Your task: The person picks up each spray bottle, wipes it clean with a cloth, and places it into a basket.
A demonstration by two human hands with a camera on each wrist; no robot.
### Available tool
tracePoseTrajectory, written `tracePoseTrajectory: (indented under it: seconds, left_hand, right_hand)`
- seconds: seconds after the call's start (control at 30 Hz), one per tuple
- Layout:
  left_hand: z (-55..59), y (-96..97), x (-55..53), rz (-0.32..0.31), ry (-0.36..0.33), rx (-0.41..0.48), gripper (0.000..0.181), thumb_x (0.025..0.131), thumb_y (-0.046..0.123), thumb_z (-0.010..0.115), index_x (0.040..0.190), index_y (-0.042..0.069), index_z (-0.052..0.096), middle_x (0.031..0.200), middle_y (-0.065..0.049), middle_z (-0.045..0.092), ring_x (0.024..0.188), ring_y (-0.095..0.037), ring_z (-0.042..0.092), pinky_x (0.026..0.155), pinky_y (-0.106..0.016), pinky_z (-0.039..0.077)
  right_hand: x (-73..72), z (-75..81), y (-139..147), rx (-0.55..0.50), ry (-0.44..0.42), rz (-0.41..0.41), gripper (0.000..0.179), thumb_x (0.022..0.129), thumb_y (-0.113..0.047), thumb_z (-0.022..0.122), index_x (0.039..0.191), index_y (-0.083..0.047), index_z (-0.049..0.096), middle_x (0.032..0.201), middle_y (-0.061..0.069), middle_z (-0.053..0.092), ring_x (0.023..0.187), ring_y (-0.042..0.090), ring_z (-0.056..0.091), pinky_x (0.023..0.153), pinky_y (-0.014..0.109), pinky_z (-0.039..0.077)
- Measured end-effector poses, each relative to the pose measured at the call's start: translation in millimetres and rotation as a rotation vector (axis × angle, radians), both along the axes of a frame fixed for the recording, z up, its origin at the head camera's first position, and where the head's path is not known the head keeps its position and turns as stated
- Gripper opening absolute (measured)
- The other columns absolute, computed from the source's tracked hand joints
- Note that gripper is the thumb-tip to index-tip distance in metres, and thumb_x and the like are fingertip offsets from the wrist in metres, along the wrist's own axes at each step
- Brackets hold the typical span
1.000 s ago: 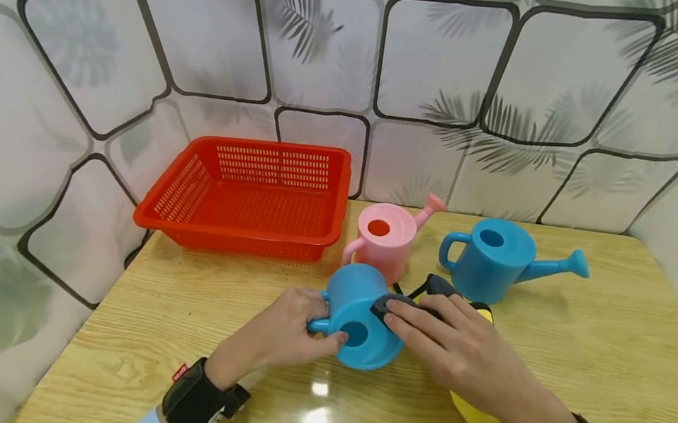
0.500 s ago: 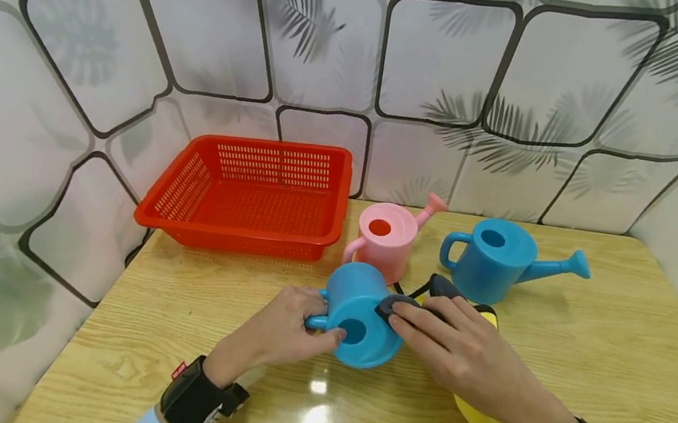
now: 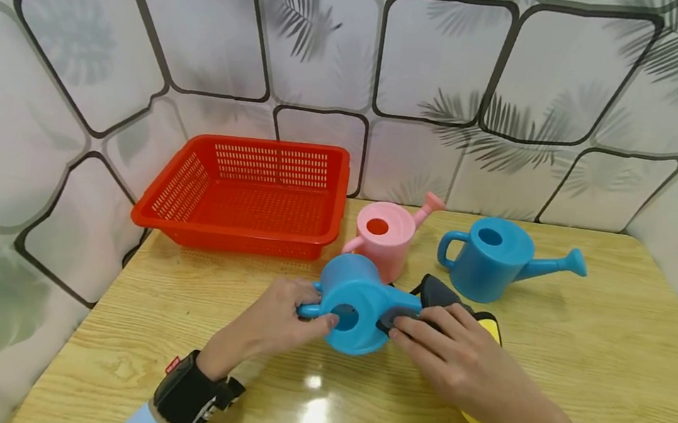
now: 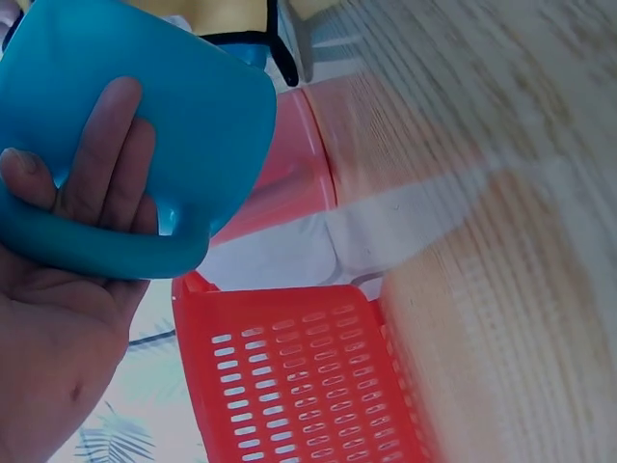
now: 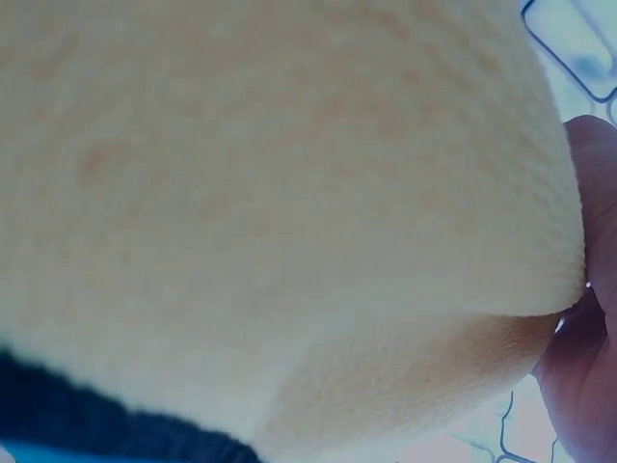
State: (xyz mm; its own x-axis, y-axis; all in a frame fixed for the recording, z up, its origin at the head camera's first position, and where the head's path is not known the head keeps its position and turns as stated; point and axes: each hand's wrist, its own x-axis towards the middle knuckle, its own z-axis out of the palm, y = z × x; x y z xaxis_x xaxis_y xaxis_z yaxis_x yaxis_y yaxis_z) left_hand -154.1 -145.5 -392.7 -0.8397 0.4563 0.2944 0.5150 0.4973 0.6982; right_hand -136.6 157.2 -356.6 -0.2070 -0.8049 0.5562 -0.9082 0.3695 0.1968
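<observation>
My left hand (image 3: 283, 315) grips a light blue watering can (image 3: 351, 274) by its handle (image 4: 106, 251), with the thumb at the round fill hole. The can is tipped so that its top faces me and its spout points right. With my right hand (image 3: 461, 356) I hold a cloth (image 3: 439, 295), dark grey on one side and yellow on the other, with black edging. A fold of it lies against the can's top beside the spout, under my fingertips. The yellow cloth fills most of the right wrist view, where the thumb shows at the right edge.
Behind the held can stands a pink watering can (image 3: 388, 236). A second blue watering can (image 3: 486, 263) is to its right, spout rightward. At the back left sits a red slotted basket (image 3: 235, 239). A patterned wall covering (image 3: 442, 61) rises behind the wooden table (image 3: 169, 332).
The held can has turned and shifted slightly up and left, so its spout now shows. The right hand keeps the cloth against the can's top, the fold now lying beside the spout.
</observation>
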Motion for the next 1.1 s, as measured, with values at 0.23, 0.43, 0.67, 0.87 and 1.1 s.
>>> tracePoseTrajectory:
  seconds: [0.23,0.43,0.67,0.87,1.1]
  left_hand:
    - [0.4,-1.3,1.2,0.038,-0.027,-0.026,0.038,0.088,0.027,0.069,0.059,0.018,0.045,0.059,0.01,0.037,0.055,-0.005,0.046,0.052,-0.02,0.038]
    - [0.9,-1.7,1.9,0.049,-0.07,-0.037,0.04,0.089,0.029,0.068,0.06,0.018,0.044,0.059,0.011,0.036,0.056,-0.006,0.047,0.055,-0.02,0.038]
    - [0.0,-2.7,0.3,0.002,-0.029,-0.07,0.042,0.088,0.029,0.072,0.059,0.017,0.045,0.057,0.013,0.035,0.064,-0.004,0.052,0.075,-0.03,0.055]
    - [-2.7,-2.5,-0.6,-0.08,0.152,-0.181,0.038,0.082,0.032,0.076,0.06,0.018,0.048,0.055,0.014,0.038,0.068,-0.002,0.048,0.11,-0.054,0.047]
    - [-9.5,-0.7,1.5,-0.169,0.38,-0.266,0.039,0.08,0.039,0.083,0.065,0.017,0.055,0.057,0.011,0.048,0.072,-0.004,0.051,0.11,-0.047,0.049]
  right_hand:
    - [3.6,-5.5,-5.8,0.041,0.003,0.03,0.053,0.113,-0.026,0.024,0.115,-0.012,0.075,0.114,-0.002,0.075,0.099,0.019,0.064,0.081,0.035,0.051]
    - [5.3,-10.2,-12.4,0.033,0.042,0.093,0.049,0.112,-0.022,0.028,0.112,-0.016,0.076,0.113,-0.007,0.073,0.103,0.018,0.062,0.081,0.037,0.05]
    - [6.3,-10.2,-9.2,0.02,-0.039,0.102,0.045,0.112,-0.026,0.03,0.115,-0.017,0.074,0.117,-0.006,0.073,0.106,0.019,0.063,0.084,0.035,0.05]
    - [-5.5,0.0,7.7,-0.125,-0.209,0.023,0.043,0.11,-0.037,0.033,0.122,-0.019,0.07,0.134,0.009,0.064,0.114,0.025,0.063,0.105,0.018,0.048]
    - [-50.6,19.5,29.4,-0.469,-0.18,-0.137,0.043,0.106,-0.037,0.05,0.119,0.001,0.068,0.113,0.018,0.071,0.101,0.033,0.066,0.101,0.008,0.039]
